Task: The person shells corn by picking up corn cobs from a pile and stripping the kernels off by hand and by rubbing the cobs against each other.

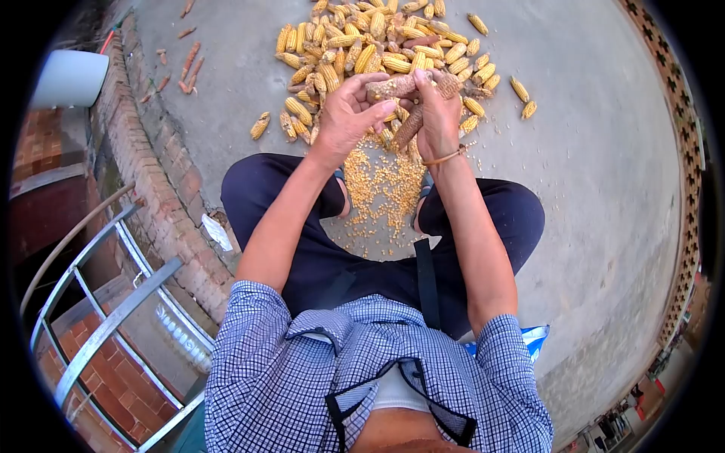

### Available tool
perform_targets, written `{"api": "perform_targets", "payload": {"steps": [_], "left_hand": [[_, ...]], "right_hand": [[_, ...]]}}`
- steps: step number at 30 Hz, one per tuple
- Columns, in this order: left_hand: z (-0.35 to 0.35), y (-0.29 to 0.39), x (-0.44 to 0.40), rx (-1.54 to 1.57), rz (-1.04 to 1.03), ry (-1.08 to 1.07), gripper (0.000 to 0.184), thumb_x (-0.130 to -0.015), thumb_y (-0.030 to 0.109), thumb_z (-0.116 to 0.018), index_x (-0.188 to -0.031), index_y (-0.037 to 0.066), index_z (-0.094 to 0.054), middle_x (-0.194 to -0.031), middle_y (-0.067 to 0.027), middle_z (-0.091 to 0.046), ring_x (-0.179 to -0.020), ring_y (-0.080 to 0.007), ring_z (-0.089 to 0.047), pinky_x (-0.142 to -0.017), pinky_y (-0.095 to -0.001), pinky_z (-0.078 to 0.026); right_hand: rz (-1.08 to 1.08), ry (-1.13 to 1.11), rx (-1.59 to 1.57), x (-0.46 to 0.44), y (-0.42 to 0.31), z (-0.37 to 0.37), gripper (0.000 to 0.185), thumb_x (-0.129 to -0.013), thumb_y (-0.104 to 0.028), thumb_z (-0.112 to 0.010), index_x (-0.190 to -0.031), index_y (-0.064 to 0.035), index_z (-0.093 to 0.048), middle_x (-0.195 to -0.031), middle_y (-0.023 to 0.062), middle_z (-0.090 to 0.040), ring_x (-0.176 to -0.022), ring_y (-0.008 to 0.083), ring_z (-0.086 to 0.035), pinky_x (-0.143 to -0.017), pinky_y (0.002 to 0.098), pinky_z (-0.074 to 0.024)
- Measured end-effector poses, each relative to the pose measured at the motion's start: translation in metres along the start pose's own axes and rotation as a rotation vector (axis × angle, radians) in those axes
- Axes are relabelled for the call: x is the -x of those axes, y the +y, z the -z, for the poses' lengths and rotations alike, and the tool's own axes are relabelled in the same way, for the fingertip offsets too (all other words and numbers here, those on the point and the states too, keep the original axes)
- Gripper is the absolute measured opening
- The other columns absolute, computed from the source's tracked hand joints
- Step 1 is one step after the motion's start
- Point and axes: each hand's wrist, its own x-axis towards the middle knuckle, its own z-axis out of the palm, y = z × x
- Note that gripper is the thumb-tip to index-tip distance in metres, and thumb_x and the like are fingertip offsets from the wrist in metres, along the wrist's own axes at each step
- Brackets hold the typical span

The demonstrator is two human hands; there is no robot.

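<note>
Over the pile of yellow corn cobs point(351, 41), my two hands meet at a nearly stripped corn cob point(389, 88) with a few kernels on it. My left hand point(347, 121) has its fingers around this cob's left end, thumb pointing right. My right hand point(439, 121), with a band at the wrist, presses its thumb near the other end. A bare reddish cob point(408, 127) sticks out below the right palm. Another bare cob part point(448, 85) shows beyond the right thumb; whether the two are one cob, I cannot tell. Loose kernels point(385, 181) lie between my feet.
Several bare cobs point(190, 64) lie on the concrete at upper left. A brick edge point(140, 143) runs down the left, with a metal frame point(113, 321) and a pale bucket point(72, 78) beyond it. Two yellow cobs point(519, 89) lie apart at right.
</note>
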Motion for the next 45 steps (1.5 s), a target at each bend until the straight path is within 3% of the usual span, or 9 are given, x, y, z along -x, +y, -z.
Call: {"api": "perform_targets", "payload": {"steps": [3,12,15,21,24,35,39,42,45], "left_hand": [[-0.002,-0.005,-0.001,0.028,-0.051,0.084,0.037,-0.090,0.007,-0.068,-0.122,-0.003,-0.055,-0.093,-0.0053,-0.065,-0.067,-0.0054,-0.057,-0.058,-0.0203,-0.049],[0.006,-0.002,-0.004,0.006,-0.192,0.250,0.026,-0.095,0.015,-0.063,-0.113,-0.002,-0.056,-0.085,0.0002,-0.057,-0.067,-0.0045,-0.050,-0.060,-0.0206,-0.045],[0.013,0.000,-0.005,-0.024,-0.158,0.250,0.031,-0.097,0.014,-0.055,-0.124,-0.002,-0.053,-0.093,-0.0042,-0.061,-0.073,-0.0076,-0.054,-0.064,-0.0236,-0.046],[0.013,0.008,-0.006,0.032,-0.141,0.336,0.042,-0.096,0.008,-0.033,-0.135,-0.003,-0.046,-0.105,-0.0096,-0.063,-0.085,-0.0155,-0.063,-0.073,-0.0292,-0.052],[0.019,0.009,-0.007,-0.033,-0.137,0.265,0.042,-0.096,0.008,-0.031,-0.134,-0.004,-0.045,-0.108,-0.0116,-0.063,-0.091,-0.0190,-0.065,-0.078,-0.0319,-0.053],[0.017,0.011,-0.008,0.007,-0.113,0.266,0.040,-0.098,0.008,-0.030,-0.131,-0.004,-0.047,-0.101,-0.0145,-0.066,-0.091,-0.0182,-0.065,-0.080,-0.0331,-0.054],[0.021,0.006,-0.010,-0.027,-0.116,0.303,0.038,-0.099,0.009,-0.030,-0.129,-0.003,-0.049,-0.097,-0.0145,-0.066,-0.087,-0.0190,-0.067,-0.080,-0.0334,-0.055],[0.022,0.009,-0.010,0.007,-0.097,0.234,0.033,-0.100,0.012,-0.033,-0.124,-0.001,-0.051,-0.097,-0.0148,-0.067,-0.084,-0.0189,-0.067,-0.078,-0.0327,-0.056],[0.019,0.011,-0.009,0.098,-0.048,0.172,0.024,-0.102,0.019,-0.041,-0.107,0.000,-0.055,-0.093,-0.0132,-0.067,-0.080,-0.0167,-0.068,-0.076,-0.0309,-0.057]], "right_hand": [[-0.015,-0.009,-0.055,0.012,0.001,-0.006,0.024,-0.092,-0.016,-0.068,-0.108,-0.0030,-0.056,-0.092,0.0075,-0.067,-0.075,0.0146,-0.067,-0.058,0.0250,-0.0533],[-0.233,-0.164,-0.122,0.027,0.008,0.000,0.024,-0.093,-0.021,-0.067,-0.109,-0.0071,-0.056,-0.101,0.0075,-0.068,-0.089,0.0170,-0.068,-0.068,0.0278,-0.0541],[-0.221,-0.219,-0.136,0.026,0.011,0.001,0.027,-0.092,-0.019,-0.068,-0.111,-0.0051,-0.056,-0.103,0.0081,-0.068,-0.088,0.0170,-0.068,-0.070,0.0278,-0.0543],[0.024,-0.211,0.161,0.030,0.019,-0.008,0.022,-0.089,-0.006,-0.070,-0.107,0.0020,-0.060,-0.093,0.0082,-0.068,-0.075,0.0149,-0.069,-0.062,0.0233,-0.0527],[0.188,-0.245,0.340,0.036,0.018,-0.010,0.018,-0.088,-0.001,-0.069,-0.103,0.0013,-0.060,-0.084,0.0063,-0.068,-0.072,0.0104,-0.067,-0.060,0.0220,-0.0516],[0.355,-0.240,0.556,0.049,0.013,-0.014,0.014,-0.087,-0.002,-0.071,-0.097,0.0022,-0.061,-0.076,0.0030,-0.065,-0.064,0.0082,-0.064,-0.057,0.0221,-0.0494],[0.276,-0.257,0.541,0.054,0.012,-0.015,0.015,-0.087,-0.002,-0.071,-0.097,0.0018,-0.061,-0.077,0.0034,-0.064,-0.062,0.0080,-0.063,-0.055,0.0216,-0.0490],[0.199,-0.240,0.397,0.052,0.018,-0.013,0.015,-0.086,-0.001,-0.071,-0.097,0.0014,-0.061,-0.078,0.0039,-0.064,-0.062,0.0079,-0.063,-0.054,0.0212,-0.0490],[0.193,-0.212,0.358,0.052,0.017,-0.013,0.016,-0.086,-0.001,-0.072,-0.097,0.0012,-0.061,-0.079,0.0042,-0.064,-0.062,0.0080,-0.063,-0.053,0.0211,-0.0489]]}}
